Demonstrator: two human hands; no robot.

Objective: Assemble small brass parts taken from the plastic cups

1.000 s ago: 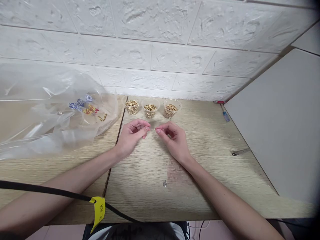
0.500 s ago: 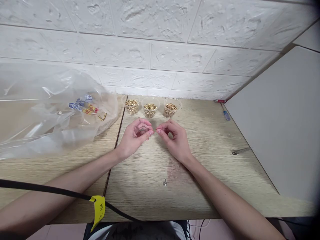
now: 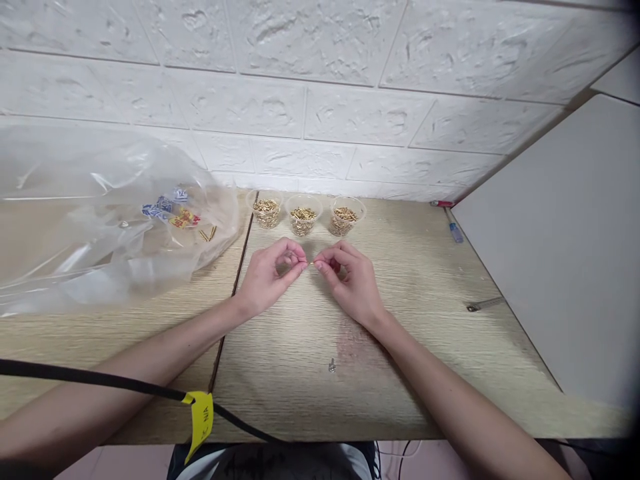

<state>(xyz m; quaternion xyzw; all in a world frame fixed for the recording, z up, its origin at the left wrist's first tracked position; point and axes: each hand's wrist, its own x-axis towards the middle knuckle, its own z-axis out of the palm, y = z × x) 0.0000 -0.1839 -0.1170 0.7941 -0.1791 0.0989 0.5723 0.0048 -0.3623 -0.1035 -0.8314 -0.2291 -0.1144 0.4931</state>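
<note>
In the head view, it was all fingertips! The right hand (image 3: 350, 280) had a tiny brass pin (image 3: 313, 263) pinched between thumb and forefinger, and the left hand (image 3: 275, 277) faced it, thumb and forefinger drawn together just beside the pin. Three clear cups (image 3: 302, 230) of brass pieces stood close behind, near the wall (image 3: 345, 113). Wood spread rightward from the right hand to a slanting pale panel (image 3: 560, 267); leftward, a plastic bag (image 3: 210, 250) hemmed in the room, and the front edge ran well below both hands.

Hard to call: whether the left fingertips gripped anything; I couldn't tell. Fingers hid most of the pin, the frame cut off the bag, and a black cable (image 3: 100, 375) crossed the left forearm. The table (image 3: 430, 267) was pale, grained wood, split by a dark seam; the wall was white, brick-patterned.
</note>
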